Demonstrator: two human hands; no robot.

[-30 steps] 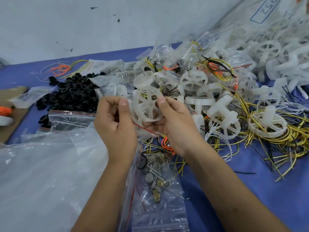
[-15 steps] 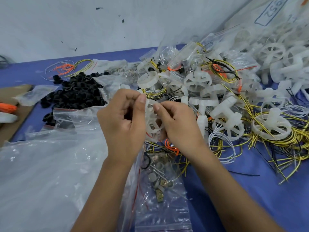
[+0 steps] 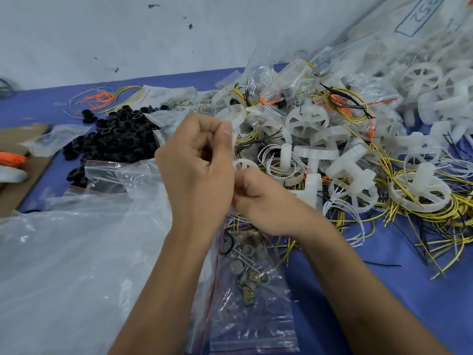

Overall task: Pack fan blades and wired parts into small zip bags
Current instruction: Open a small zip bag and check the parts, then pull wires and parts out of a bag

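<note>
My left hand [image 3: 197,170] and my right hand [image 3: 263,206] meet over the middle of the blue table. Both pinch a small clear zip bag [image 3: 231,210] with a red seal line, and the hands hide most of it. A white ring of a fan blade [image 3: 244,163] peeks out just above my right hand; I cannot tell whether it is inside the bag. A heap of white fan blades [image 3: 419,193], tangled with yellow, white and black wires [image 3: 450,216], fills the table to the right.
A zip bag of small metal parts [image 3: 250,278] lies under my wrists. A large crumpled clear bag [image 3: 64,265] covers the near left. Black rings [image 3: 115,139] are piled at the left, with cardboard [image 3: 23,175] beyond. Loose orange and yellow wires [image 3: 99,98] lie near the wall.
My hands have closed together. The white fan blade, plainly seen between my fingers a second ago, is now almost wholly hidden. My right hand has dropped lower than my left.
</note>
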